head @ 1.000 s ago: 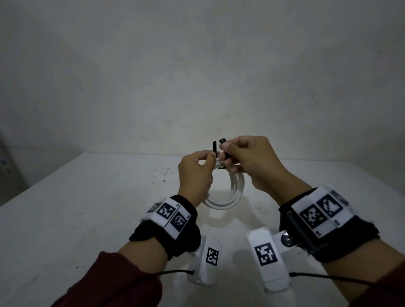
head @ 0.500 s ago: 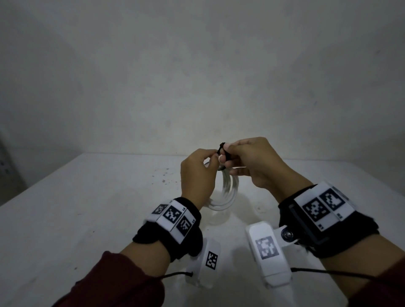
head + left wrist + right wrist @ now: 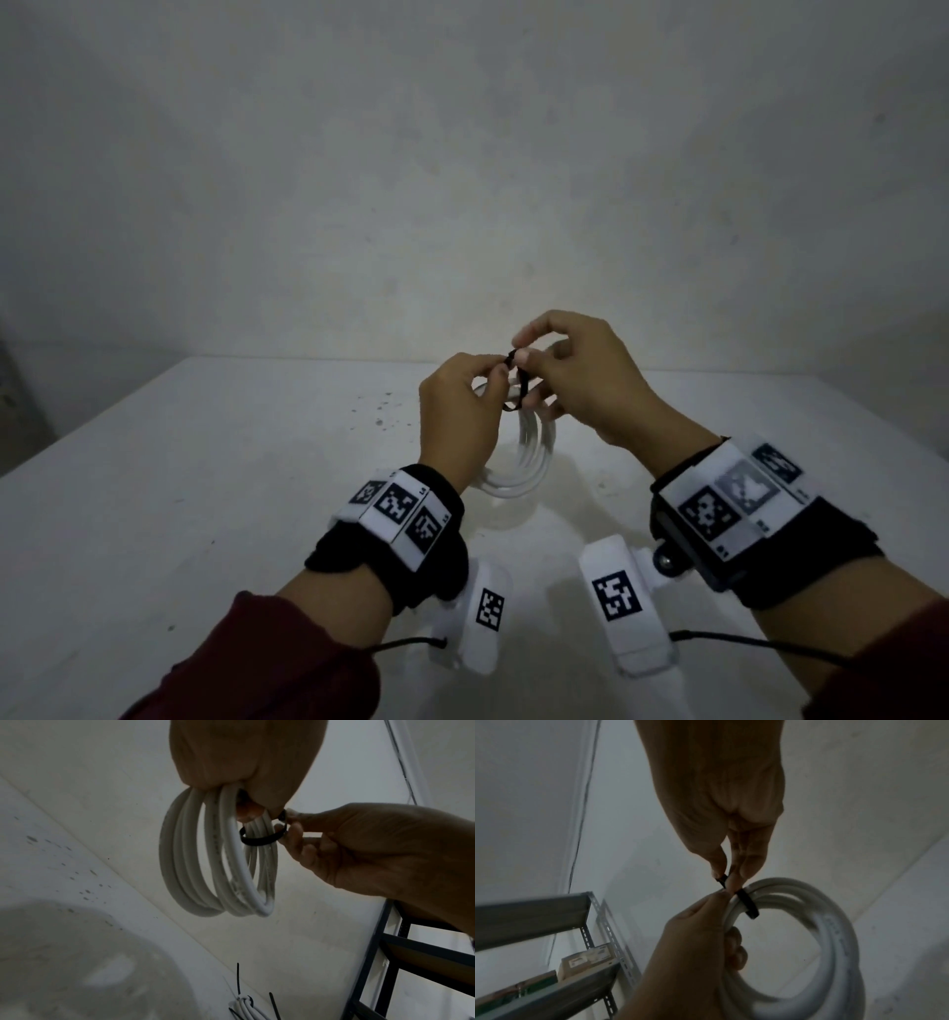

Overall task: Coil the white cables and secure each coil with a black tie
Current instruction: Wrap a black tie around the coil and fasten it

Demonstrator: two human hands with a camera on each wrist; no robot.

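A coil of white cable point(image 3: 531, 452) hangs above the table, seen nearly edge-on in the head view. My left hand point(image 3: 495, 372) grips the top of the coil point(image 3: 821, 943), with fingers curled through it and the thumb point(image 3: 718, 898) on top. A black tie point(image 3: 518, 383) loops around the coil's strands just under that grip. My right hand point(image 3: 521, 349) pinches the tie's ends point(image 3: 722, 879) between thumb and fingertips. In the left wrist view the tie point(image 3: 262, 839) circles the bundle loosely, held by the right hand point(image 3: 290, 825). The tie's closure is hidden by the fingers.
The white table point(image 3: 231, 488) has dark specks at its far left. On it to the right lies another white cable bundle point(image 3: 244, 1008) with loose black ties point(image 3: 238, 977). A metal shelf point(image 3: 552, 912) holding boxes point(image 3: 588, 961) stands to one side. A wall is close behind.
The tie's two ends stood up apart a second ago; now they are brought together in a loop round the coil. The coil has turned more edge-on.
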